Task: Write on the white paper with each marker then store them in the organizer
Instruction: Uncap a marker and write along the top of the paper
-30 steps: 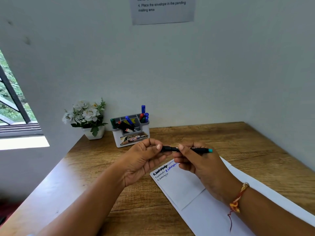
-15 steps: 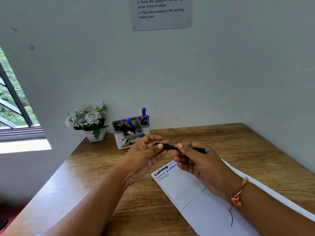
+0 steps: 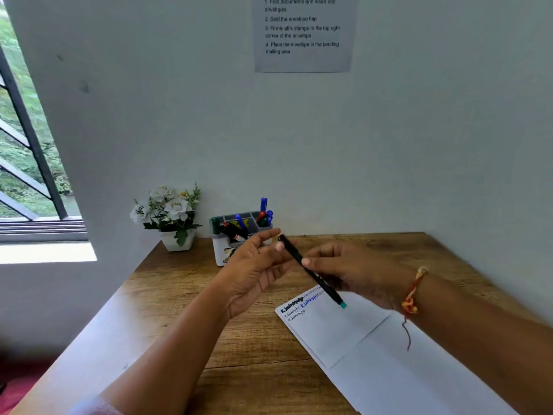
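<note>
1. Two hands are up over the table [image 3: 254, 369]. The right hand [image 3: 353, 271] has the grip: thumb and fingers pinch a black marker [image 3: 325, 287] near its middle.
2. The marker slants, its teal end low and toward the person, above the paper [image 3: 344, 333], its black end up and away.
3. The left hand [image 3: 254, 271] has no grip on anything. Its fingers are loosely straight, their tips just beside the marker's black end; I cannot tell if they touch it.
4. The paper lies flat on the table under the right hand, with black and blue lines of writing at its far corner.
5. The organizer [image 3: 221, 253] stands at the back by the wall, partly hidden by the left hand. It holds blue, red, green and black markers.
6. A flower pot [image 3: 176, 241] sits just left of the organizer.
7. A printed notice [image 3: 302, 34] is on the wall above.
</note>
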Available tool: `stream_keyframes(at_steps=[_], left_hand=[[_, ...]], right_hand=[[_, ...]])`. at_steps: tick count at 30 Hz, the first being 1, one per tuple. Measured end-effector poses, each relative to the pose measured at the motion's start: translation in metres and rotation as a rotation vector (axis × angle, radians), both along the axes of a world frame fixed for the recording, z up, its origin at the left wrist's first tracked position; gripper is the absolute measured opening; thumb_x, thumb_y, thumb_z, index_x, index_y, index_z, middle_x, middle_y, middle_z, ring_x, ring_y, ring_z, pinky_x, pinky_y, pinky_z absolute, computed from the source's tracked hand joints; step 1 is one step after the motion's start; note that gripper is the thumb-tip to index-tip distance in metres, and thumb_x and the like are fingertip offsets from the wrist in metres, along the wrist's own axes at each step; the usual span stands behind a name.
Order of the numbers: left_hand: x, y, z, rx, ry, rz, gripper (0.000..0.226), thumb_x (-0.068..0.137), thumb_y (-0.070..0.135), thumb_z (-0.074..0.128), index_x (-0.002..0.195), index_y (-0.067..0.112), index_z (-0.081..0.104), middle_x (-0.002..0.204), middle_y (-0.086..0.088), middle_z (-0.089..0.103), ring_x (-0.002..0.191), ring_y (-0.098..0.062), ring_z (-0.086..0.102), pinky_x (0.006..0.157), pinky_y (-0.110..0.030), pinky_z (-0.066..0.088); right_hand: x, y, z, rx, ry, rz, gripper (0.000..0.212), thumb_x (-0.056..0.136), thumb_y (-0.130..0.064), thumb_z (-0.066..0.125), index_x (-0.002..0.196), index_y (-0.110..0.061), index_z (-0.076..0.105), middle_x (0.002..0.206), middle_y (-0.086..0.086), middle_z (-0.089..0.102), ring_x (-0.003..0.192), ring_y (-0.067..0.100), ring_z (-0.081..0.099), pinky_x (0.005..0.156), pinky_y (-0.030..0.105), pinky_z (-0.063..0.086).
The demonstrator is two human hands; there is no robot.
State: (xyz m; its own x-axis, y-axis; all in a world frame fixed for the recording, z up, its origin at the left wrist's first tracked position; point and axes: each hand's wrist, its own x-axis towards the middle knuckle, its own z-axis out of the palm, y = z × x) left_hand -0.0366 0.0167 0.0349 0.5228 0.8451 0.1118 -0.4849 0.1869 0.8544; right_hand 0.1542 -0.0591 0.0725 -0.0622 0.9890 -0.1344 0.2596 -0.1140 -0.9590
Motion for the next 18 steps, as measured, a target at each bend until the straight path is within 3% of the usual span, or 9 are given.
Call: stream_keyframes(at_steps=[2,4,7,11,18], left_hand=[[-0.003,0.008,-0.004,-0.005,0.081,0.177,0.042,0.086,0.012,0.067,0.126,0.007,0.055,0.116,-0.017,0.07,0.09,-0.017,0.068,0.08,-0.031,0.056],[-0.007,0.017,-0.011,0.029,0.276,0.356,0.025,0.093,0.013,0.064,0.117,0.008,0.06,0.108,-0.016,0.072,0.085,-0.016,0.066,0.073,-0.028,0.054],[-0.011,0.027,-0.019,0.066,0.455,0.517,0.01,0.096,0.013,0.063,0.105,0.014,0.063,0.095,-0.007,0.071,0.081,-0.014,0.064,0.065,-0.024,0.05],[-0.014,0.035,-0.024,0.15,0.561,0.607,0.007,0.095,0.015,0.064,0.102,0.018,0.063,0.089,-0.005,0.068,0.076,-0.015,0.061,0.069,-0.03,0.053],[-0.012,0.04,-0.032,0.316,0.706,0.663,0.006,0.096,0.023,0.062,0.101,0.025,0.06,0.078,0.007,0.063,0.066,-0.008,0.054,0.061,-0.026,0.047]], right_hand=[[-0.003,0.017,0.011,0.093,0.004,-0.065,0.014,0.092,-0.02,0.072,0.102,-0.01,0.074,0.08,-0.001,0.074,0.074,0.01,0.066,0.076,0.029,0.055],[-0.008,0.039,0.025,0.217,-0.001,-0.149,0.007,0.091,-0.016,0.072,0.097,-0.012,0.07,0.094,0.007,0.076,0.083,0.016,0.07,0.072,0.028,0.056],[-0.019,0.072,0.049,0.413,-0.045,-0.264,0.023,0.091,-0.01,0.072,0.111,-0.011,0.06,0.106,0.012,0.073,0.091,0.02,0.075,0.075,0.029,0.061],[-0.041,0.118,0.068,0.624,-0.136,-0.325,0.03,0.09,-0.014,0.073,0.116,-0.014,0.057,0.097,0.009,0.073,0.086,0.021,0.076,0.081,0.038,0.064],[-0.074,0.18,0.061,0.662,-0.487,-0.315,0.024,0.086,-0.025,0.077,0.103,-0.008,0.073,0.102,0.009,0.074,0.092,0.025,0.072,0.089,0.04,0.059]])
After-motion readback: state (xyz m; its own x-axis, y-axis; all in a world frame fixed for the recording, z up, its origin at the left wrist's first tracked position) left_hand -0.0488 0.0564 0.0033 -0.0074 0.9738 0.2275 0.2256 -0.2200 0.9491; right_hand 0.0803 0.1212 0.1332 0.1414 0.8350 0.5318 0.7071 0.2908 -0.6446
